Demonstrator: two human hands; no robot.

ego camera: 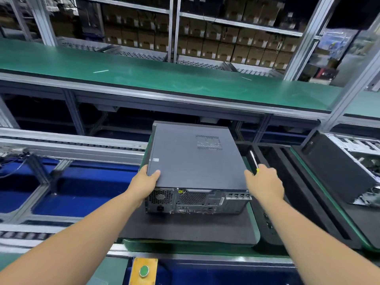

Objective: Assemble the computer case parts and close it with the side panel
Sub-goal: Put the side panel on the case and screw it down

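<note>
Between the fingers (156,174) lies a dark grey side panel (191,163) with a perforated mesh patch (208,142), beyond them a green bench (144,77).

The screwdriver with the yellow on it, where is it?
In the head view, the screwdriver is just right of the computer case, lying in the black tray beside it, with the right hand at its yellow handle.

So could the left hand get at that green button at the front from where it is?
Probably yes: the left hand grips the computer case, but nothing lies between it and the green button; it would have to let go first.
</note>
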